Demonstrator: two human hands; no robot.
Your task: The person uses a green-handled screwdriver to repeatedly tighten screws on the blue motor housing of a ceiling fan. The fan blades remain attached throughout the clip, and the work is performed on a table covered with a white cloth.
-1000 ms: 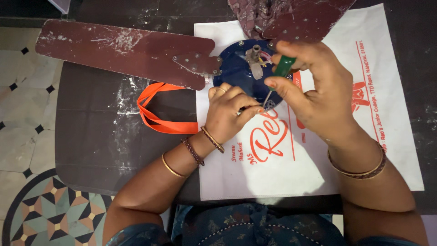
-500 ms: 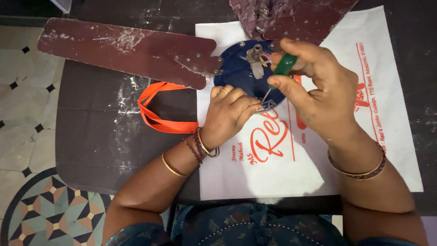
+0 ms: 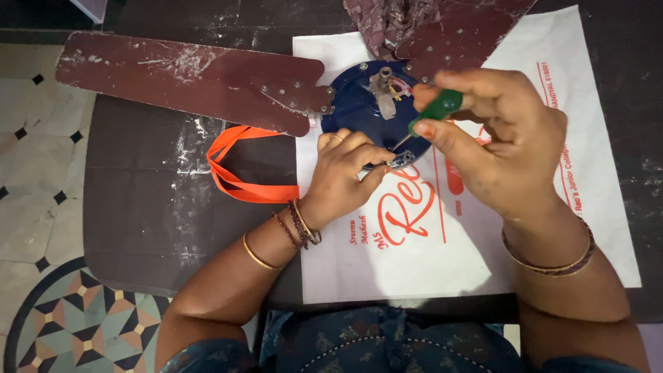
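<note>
Gripping the green-handled screwdriver (image 3: pixel 435 110) in your right hand (image 3: pixel 504 152), fingers pinched around it, you angle its tip onto the blue fan hub (image 3: pixel 359 110) — lying on the white bag (image 3: pixel 483 249) — while your left hand (image 3: pixel 342 176), fingers curled together, braces the hub's near edge.

Single head camera, worn by person, looks steeply down, close over dark worktop (image 3: pixel 138 207). Own forearms enter from bottom edge. Patterned floor tiles (image 3: pixel 41 173) at left margin. No second view.
</note>
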